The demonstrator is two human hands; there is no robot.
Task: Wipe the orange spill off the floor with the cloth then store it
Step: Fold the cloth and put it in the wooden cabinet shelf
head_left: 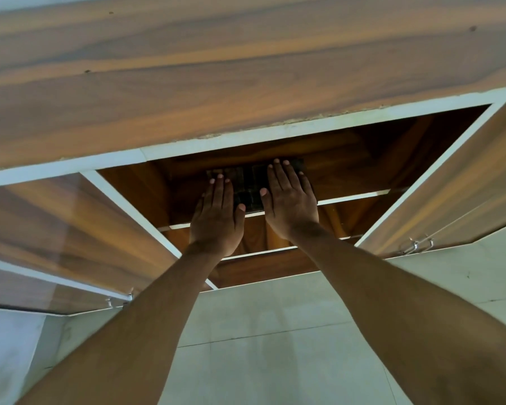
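A dark checked cloth point(250, 185), folded flat, lies on the upper shelf point(354, 197) of an open wooden cabinet. My left hand point(216, 217) rests flat on the cloth's left part with fingers stretched out. My right hand point(289, 200) lies flat on its right part, fingers spread and pointing into the cabinet. Both palms press on the cloth without gripping it. The hands hide much of the cloth. No orange spill shows on the pale floor tiles point(275, 331) below.
The left cabinet door point(70, 229) and the right cabinet door point(450, 185) stand swung open, each with a metal handle at its edge. A lower shelf point(260, 252) sits under the upper one. A wood-grain top panel point(216, 68) fills the upper view.
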